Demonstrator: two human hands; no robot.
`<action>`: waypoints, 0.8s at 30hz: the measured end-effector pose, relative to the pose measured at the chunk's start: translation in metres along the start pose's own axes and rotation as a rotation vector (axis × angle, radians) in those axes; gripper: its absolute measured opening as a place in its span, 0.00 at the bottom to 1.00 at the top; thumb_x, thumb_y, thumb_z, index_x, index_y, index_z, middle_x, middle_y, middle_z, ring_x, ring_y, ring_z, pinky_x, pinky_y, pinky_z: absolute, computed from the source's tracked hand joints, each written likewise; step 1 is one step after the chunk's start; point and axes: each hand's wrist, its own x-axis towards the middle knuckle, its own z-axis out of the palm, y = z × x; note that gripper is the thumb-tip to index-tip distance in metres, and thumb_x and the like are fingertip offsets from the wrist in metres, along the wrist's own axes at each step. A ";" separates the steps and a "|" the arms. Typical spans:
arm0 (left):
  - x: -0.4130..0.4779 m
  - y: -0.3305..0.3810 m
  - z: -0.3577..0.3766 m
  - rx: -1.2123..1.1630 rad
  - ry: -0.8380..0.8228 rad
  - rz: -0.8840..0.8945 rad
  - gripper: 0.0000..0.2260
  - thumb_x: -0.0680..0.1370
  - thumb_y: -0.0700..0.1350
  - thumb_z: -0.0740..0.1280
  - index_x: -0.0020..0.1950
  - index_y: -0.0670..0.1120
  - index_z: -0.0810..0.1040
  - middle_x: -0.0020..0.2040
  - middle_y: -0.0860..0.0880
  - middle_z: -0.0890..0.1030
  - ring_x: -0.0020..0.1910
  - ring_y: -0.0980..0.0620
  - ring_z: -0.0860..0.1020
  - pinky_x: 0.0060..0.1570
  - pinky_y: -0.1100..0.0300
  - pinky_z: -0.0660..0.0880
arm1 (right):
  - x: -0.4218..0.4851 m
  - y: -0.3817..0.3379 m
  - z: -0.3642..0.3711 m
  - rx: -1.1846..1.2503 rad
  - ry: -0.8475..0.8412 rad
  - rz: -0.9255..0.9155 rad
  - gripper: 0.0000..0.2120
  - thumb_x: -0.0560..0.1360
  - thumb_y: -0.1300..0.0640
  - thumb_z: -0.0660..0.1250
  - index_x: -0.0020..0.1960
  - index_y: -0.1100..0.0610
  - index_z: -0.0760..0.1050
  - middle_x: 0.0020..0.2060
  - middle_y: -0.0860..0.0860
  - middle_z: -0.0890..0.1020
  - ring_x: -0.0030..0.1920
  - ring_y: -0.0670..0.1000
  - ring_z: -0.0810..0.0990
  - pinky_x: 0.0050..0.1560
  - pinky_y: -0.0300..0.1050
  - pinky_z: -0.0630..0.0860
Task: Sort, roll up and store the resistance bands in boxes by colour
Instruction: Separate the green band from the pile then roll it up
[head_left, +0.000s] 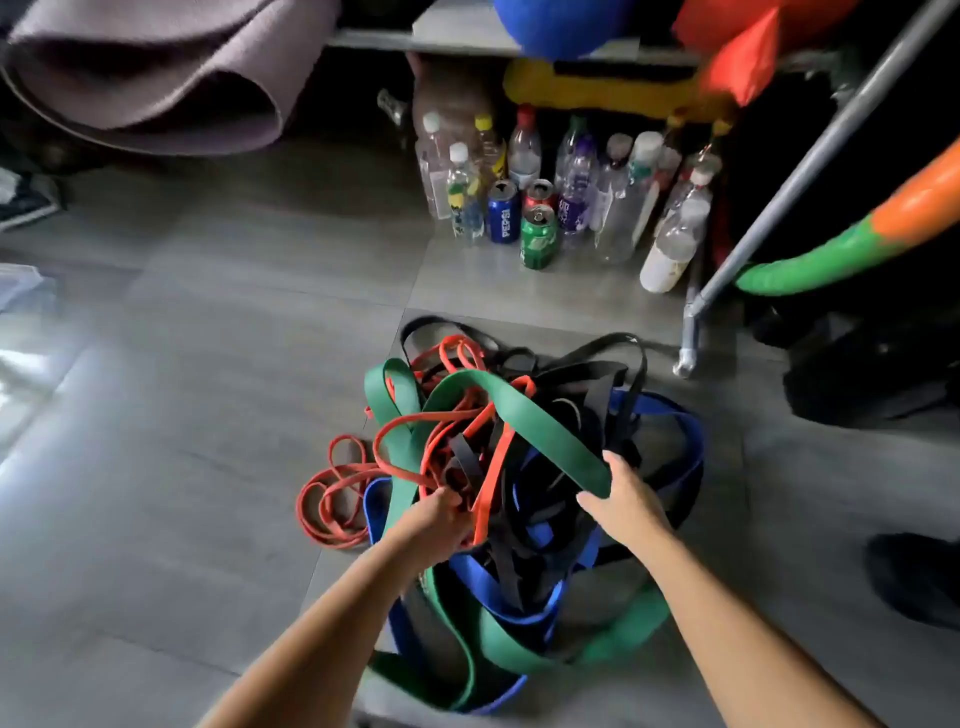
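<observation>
the pile of resistance bands (519, 415) lies on the floor (208, 415) under the left hand (431, 525) and right hand (623, 499). bottles (613, 197) and cans (537, 239) stand beyond them, a metal pole (810, 166) further right.

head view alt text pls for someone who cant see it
A person's right hand grips a wide green band atop a tangled pile of red, blue, black and green resistance bands on a grey floor, the left hand reaching into it. Bottles and cans stand behind.
</observation>
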 end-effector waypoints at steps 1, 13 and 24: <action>0.005 -0.005 0.005 -0.008 0.022 0.006 0.07 0.79 0.47 0.59 0.46 0.45 0.72 0.41 0.48 0.76 0.38 0.51 0.74 0.33 0.61 0.68 | 0.004 0.001 0.006 -0.002 0.004 -0.004 0.33 0.75 0.51 0.67 0.74 0.55 0.56 0.70 0.54 0.67 0.66 0.56 0.71 0.58 0.46 0.69; 0.033 -0.048 0.043 -0.295 0.663 -0.033 0.05 0.73 0.45 0.66 0.46 0.47 0.79 0.47 0.46 0.80 0.48 0.45 0.78 0.45 0.54 0.76 | -0.026 -0.002 0.035 0.221 0.310 -0.190 0.11 0.70 0.48 0.69 0.42 0.52 0.69 0.35 0.45 0.77 0.38 0.48 0.76 0.34 0.45 0.70; 0.024 -0.103 0.073 -0.306 0.234 -0.335 0.19 0.68 0.54 0.70 0.52 0.46 0.70 0.50 0.47 0.78 0.48 0.44 0.79 0.46 0.54 0.77 | -0.040 -0.001 0.052 0.452 0.226 -0.152 0.16 0.69 0.48 0.72 0.52 0.51 0.71 0.43 0.47 0.81 0.46 0.50 0.79 0.48 0.50 0.75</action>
